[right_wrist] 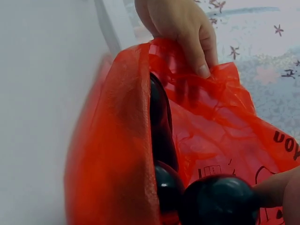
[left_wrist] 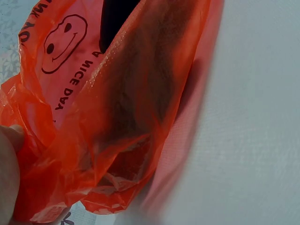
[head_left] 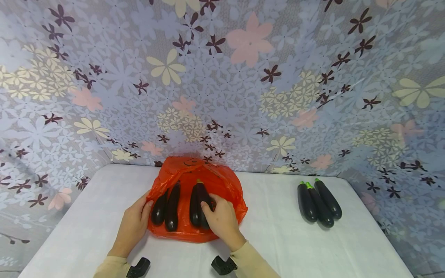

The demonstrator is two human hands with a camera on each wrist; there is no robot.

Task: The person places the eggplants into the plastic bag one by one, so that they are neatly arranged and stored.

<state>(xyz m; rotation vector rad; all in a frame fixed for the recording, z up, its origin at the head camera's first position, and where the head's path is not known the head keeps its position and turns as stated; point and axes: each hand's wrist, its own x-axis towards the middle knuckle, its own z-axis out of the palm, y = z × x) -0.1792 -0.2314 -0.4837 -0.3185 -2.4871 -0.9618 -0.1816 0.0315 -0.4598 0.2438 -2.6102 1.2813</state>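
A red plastic bag [head_left: 187,237] lies with its mouth spread open on the white table, and several dark eggplants [head_left: 172,208] are inside it. My left hand [head_left: 133,218] holds the bag's left edge between thumb and fingers; the left wrist view shows the thin red film [left_wrist: 56,173] bunched at that hand. Inside the bag, my right hand [head_left: 224,220] grips an eggplant [head_left: 203,192] that lies against another one [head_left: 194,210]. In the right wrist view the rounded end of the gripped eggplant [right_wrist: 220,199] shows near the bag's rim, while part of my right hand is out of frame.
Three more eggplants [head_left: 320,206] with green stems lie side by side on the right of the white tabletop [head_left: 278,231]. Behind the table hangs a flowered cloth [head_left: 243,96]. Black straps with devices [head_left: 222,265] sit at both wrists.
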